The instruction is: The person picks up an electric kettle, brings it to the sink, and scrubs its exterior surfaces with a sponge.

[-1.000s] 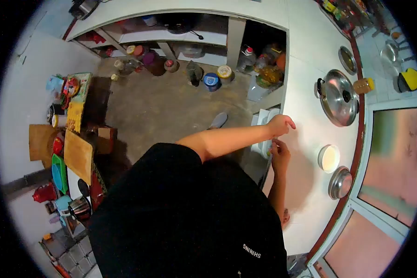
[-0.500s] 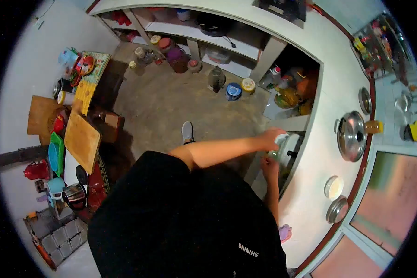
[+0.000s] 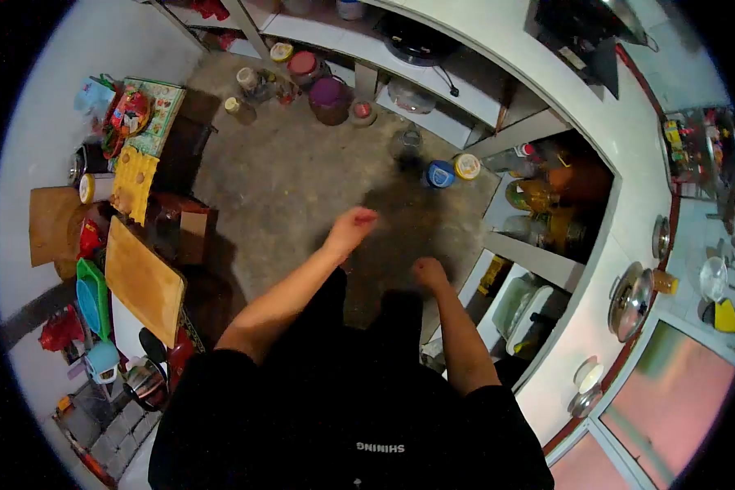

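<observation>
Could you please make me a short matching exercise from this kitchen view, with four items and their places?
Items:
1. blue tub
2. lidded steel pan
3. left hand
4. black pan

Places:
A. on the white counter
B. in the air above the floor
C. on a shelf below counter height
D. beside a pale-lidded tub

Pairs: 1-D, 2-A, 3-B, 4-C

A squat tub with a blue, pale-marked lid (image 3: 440,173) stands on the floor (image 3: 286,175), just beside another tub whose white lid (image 3: 467,167) has a yellow rim. Left of both stands a dark, see-through vessel (image 3: 407,145), its details blurred.
</observation>
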`<state>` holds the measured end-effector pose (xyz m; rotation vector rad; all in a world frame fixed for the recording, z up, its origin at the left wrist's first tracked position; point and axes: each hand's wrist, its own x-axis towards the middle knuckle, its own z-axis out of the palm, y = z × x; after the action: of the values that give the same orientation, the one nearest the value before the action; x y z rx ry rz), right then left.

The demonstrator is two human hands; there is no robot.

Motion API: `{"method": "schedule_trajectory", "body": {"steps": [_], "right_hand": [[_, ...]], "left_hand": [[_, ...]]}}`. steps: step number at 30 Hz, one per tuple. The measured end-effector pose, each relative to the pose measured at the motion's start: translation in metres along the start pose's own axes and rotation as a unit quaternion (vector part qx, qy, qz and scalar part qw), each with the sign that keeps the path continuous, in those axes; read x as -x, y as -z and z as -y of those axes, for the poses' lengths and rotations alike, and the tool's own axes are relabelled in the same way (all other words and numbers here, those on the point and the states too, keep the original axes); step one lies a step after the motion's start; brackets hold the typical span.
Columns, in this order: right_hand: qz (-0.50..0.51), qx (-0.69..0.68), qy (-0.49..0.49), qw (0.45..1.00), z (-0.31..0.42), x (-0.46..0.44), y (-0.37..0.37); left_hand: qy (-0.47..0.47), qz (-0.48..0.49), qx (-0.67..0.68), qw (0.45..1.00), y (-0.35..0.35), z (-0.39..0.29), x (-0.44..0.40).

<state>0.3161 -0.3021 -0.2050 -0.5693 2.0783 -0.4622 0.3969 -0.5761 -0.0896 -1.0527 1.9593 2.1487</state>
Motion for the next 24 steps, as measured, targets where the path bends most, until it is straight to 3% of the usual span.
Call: {"method": "schedule_trajectory", "body": {"steps": [4, 7, 10, 13, 16, 19, 21, 23, 24], "right_hand": [[-0.144, 0.082, 0.049, 0.985, 0.012, -0.09, -0.008], [-0.092, 0.074, 0.063, 0.991, 0.002, -0.164, -0.002], [-0.067, 0.081, -0.023, 0.994, 0.007, -0.234, 0.006], [-0.122, 0.161, -0.046, 0.978, -0.024, -0.315, -0.004], [-0.176, 0.295, 0.156, 0.926, -0.157, -0.443, -0.062], [-0.194, 0.244, 0.037, 0.95, -0.12, -0.474, -0.038], [-0.171, -0.109, 0.003, 0.979, -0.084, -0.491, -0.006], [-0.176, -0.216, -0.059, 0.959, -0.08, -0.515, -0.008], [-0.198, -0.147, -0.101, 0.964, -0.086, -0.526, -0.014]], "left_hand": [[0.035, -0.06, 0.055, 0.996, 0.053, 0.049, -0.01], [0.047, -0.055, 0.112, 0.991, 0.074, 0.082, -0.018], [0.126, -0.073, 0.101, 0.984, 0.077, 0.097, -0.037], [0.139, -0.129, 0.127, 0.973, 0.066, 0.112, -0.073], [0.153, -0.157, 0.167, 0.961, 0.054, 0.131, -0.103], [0.163, -0.146, 0.133, 0.967, 0.046, 0.133, -0.131], [0.18, -0.145, 0.141, 0.963, 0.041, 0.139, -0.148], [0.213, -0.162, 0.203, 0.942, 0.037, 0.152, -0.156], [0.219, -0.169, 0.201, 0.94, 0.037, 0.163, -0.156]]}}
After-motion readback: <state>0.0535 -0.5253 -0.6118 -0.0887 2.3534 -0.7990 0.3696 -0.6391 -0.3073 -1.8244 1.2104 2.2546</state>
